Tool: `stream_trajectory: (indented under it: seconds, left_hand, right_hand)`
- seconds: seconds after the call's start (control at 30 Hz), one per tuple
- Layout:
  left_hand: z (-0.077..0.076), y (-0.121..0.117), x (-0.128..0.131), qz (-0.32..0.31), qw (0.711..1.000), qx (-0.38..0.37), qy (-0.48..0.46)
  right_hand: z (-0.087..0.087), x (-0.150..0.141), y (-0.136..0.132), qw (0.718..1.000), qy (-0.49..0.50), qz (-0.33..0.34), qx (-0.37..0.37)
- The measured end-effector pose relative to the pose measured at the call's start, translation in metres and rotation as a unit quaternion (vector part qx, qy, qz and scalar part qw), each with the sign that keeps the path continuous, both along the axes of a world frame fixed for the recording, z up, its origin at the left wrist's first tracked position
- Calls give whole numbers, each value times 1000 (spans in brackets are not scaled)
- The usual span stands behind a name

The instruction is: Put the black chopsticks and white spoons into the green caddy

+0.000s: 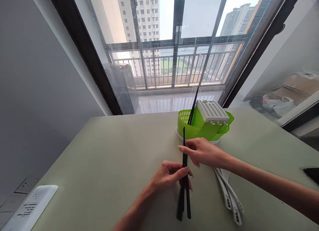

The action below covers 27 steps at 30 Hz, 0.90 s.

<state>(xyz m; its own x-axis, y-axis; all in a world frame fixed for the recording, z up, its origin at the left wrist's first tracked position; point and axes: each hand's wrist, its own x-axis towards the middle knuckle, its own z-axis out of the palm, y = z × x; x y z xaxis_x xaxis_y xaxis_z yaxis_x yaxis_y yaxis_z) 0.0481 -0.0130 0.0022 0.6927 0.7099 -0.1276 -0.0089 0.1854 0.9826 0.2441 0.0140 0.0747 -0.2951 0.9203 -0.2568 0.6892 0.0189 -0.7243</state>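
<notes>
My left hand (171, 176) is closed around a small bundle of black chopsticks (184, 194), held above the table with the thick ends toward me. Higher on the same chopsticks, my right hand (199, 151) pinches the thinner part between thumb and fingers. Just beyond my hands stands a green utensil holder (199, 129) with a white slotted top (213, 110). Black chopsticks (194, 106) lean upright in its left basket. Under my right forearm lie several white spoons (230, 194), their upper ends partly hidden by the arm.
The pale green table (119, 151) reaches to a glass door (174, 58) with a balcony behind it. A white object with printed text (37, 204) lies at the table's left edge. A dark object (311, 174) sits at the far right.
</notes>
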Motion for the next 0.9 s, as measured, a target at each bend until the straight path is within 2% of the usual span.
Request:
stream_trajectory:
  seconds: [0.13,0.27,0.4,0.6,0.77,0.9]
  left_hand:
    - [3,-1,-1,7,1000,-9,-23]
    - [3,0,-1,69,997,30,-34]
    - [-1,3,-1,130,988,71,-53]
    - [-6,2,2,187,970,149,-39]
    - [-6,1,5,245,949,200,-1]
    - [-6,2,5,254,946,201,-6]
  right_hand:
    - [3,3,3,986,152,53,-43]
    - [7,1,0,975,218,43,17]
    - [19,-3,-7,971,205,40,115]
    - [34,-3,-13,964,122,41,234]
    - [34,-2,-15,954,104,64,273]
    - [29,-2,-15,952,106,85,276]
